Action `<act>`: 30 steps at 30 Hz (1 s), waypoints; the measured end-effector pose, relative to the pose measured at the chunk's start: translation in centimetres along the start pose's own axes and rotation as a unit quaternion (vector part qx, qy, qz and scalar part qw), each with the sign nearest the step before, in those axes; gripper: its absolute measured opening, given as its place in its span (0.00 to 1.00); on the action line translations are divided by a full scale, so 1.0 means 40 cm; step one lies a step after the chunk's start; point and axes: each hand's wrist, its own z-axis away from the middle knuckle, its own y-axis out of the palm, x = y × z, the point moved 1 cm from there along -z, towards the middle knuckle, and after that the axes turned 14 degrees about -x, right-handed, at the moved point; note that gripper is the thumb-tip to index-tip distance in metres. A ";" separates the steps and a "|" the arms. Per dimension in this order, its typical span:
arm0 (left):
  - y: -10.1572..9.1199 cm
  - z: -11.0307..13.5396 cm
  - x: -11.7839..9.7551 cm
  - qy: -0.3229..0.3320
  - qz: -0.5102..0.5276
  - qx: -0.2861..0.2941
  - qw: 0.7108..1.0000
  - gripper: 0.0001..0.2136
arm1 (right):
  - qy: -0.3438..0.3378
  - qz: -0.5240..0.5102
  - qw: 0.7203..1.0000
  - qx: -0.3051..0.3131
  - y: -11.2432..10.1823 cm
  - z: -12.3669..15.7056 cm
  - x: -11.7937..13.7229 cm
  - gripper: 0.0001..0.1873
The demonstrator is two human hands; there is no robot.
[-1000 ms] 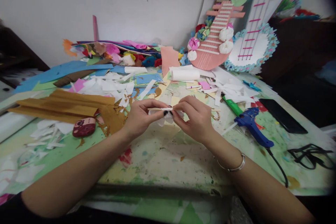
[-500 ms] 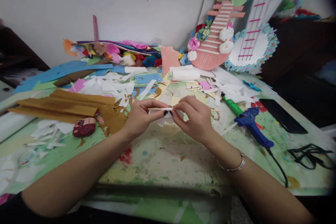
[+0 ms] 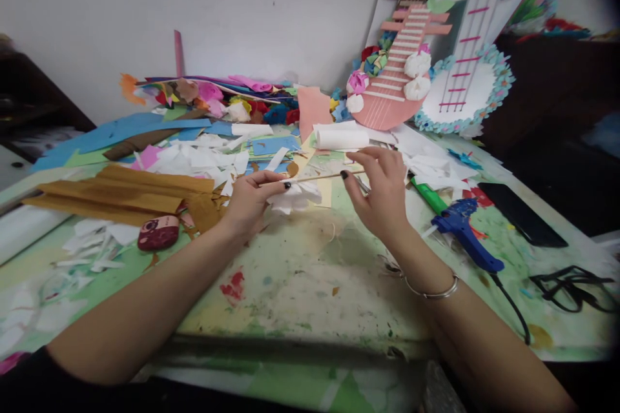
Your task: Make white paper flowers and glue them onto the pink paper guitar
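A thin wooden stick (image 3: 322, 176) runs level above the middle of the table. My left hand (image 3: 249, 203) pinches its left part together with a piece of white crepe paper (image 3: 296, 197), which hangs below the stick with ruffled edges. Around the stick's right end, my right hand (image 3: 382, 197) is open, thumb and fingers spread apart; the thumb tip is close to the stick, and I cannot tell whether it touches.
Brown crepe paper (image 3: 116, 190) and a dark red case (image 3: 158, 233) lie left. White paper scraps (image 3: 194, 158) are behind. To the right are a blue glue gun (image 3: 467, 239), a black phone (image 3: 523, 213) and glasses (image 3: 574, 287). Paper instruments (image 3: 394, 90) lean at the back.
My right hand has let go of the white paper, moved right along the stick and spread its fingers. My left hand keeps its pinch; more of the paper and stick now shows.
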 end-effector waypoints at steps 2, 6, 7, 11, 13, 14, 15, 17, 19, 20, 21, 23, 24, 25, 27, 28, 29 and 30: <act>0.003 -0.006 0.002 -0.041 0.006 -0.015 0.999 0.12 | 0.033 0.032 0.999 -0.006 0.003 -0.002 -0.015 0.14; 0.011 -0.008 0.011 -0.080 0.001 -0.017 0.997 0.11 | 0.059 0.070 0.995 0.047 0.021 0.010 -0.040 0.15; 0.013 -0.008 0.013 -0.083 0.001 -0.014 0.996 0.11 | 0.054 0.070 0.994 0.071 0.026 0.015 -0.045 0.14; 0.017 -0.008 0.019 -0.089 0.000 -0.007 0.996 0.10 | 0.028 0.034 0.988 0.147 0.043 0.031 -0.057 0.11; 0.017 -0.011 0.020 -0.092 -0.001 -0.006 0.996 0.10 | 0.029 0.020 0.988 0.150 0.045 0.032 -0.058 0.11; 0.017 -0.013 0.021 -0.093 -0.002 -0.006 0.996 0.10 | 0.037 0.017 0.989 0.144 0.045 0.031 -0.058 0.11; 0.016 -0.017 0.021 -0.092 -0.002 -0.008 0.996 0.10 | 0.049 0.017 0.989 0.135 0.043 0.028 -0.058 0.11; 0.014 -0.026 0.022 -0.090 -0.002 -0.012 0.996 0.09 | 0.077 0.019 0.990 0.118 0.042 0.023 -0.059 0.13; 0.012 -0.037 0.023 -0.089 -0.003 -0.015 0.996 0.09 | 0.103 0.023 0.988 0.109 0.042 0.019 -0.062 0.17; 0.011 -0.042 0.024 -0.089 -0.004 -0.014 0.996 0.09 | 0.112 0.025 0.987 0.108 0.042 0.018 -0.064 0.18; 0.010 -0.046 0.025 -0.089 -0.005 -0.014 0.996 0.09 | 0.118 0.025 0.986 0.111 0.044 0.018 -0.066 0.19; 0.009 -0.051 0.027 -0.089 -0.007 -0.010 0.996 0.09 | 0.123 0.023 0.985 0.121 0.047 0.019 -0.070 0.19; 0.008 -0.052 0.027 -0.089 -0.007 -0.008 0.996 0.09 | 0.122 0.021 0.984 0.126 0.048 0.020 -0.072 0.18; 0.008 -0.051 0.027 -0.088 -0.008 -0.005 0.996 0.09 | 0.120 0.017 0.984 0.129 0.049 0.021 -0.072 0.17; 0.009 -0.048 0.027 -0.089 -0.009 0.002 0.996 0.09 | 0.117 0.008 0.984 0.132 0.050 0.022 -0.072 0.14; 0.009 -0.046 0.026 -0.089 -0.009 0.006 0.996 0.09 | 0.116 0.002 0.984 0.133 0.049 0.023 -0.071 0.13; 0.009 -0.045 0.026 -0.089 -0.010 0.010 0.996 0.09 | 0.114 -0.002 0.984 0.134 0.049 0.023 -0.070 0.12; 0.010 -0.044 0.026 -0.089 -0.010 0.012 0.996 0.09 | 0.114 -0.006 0.984 0.135 0.049 0.024 -0.069 0.12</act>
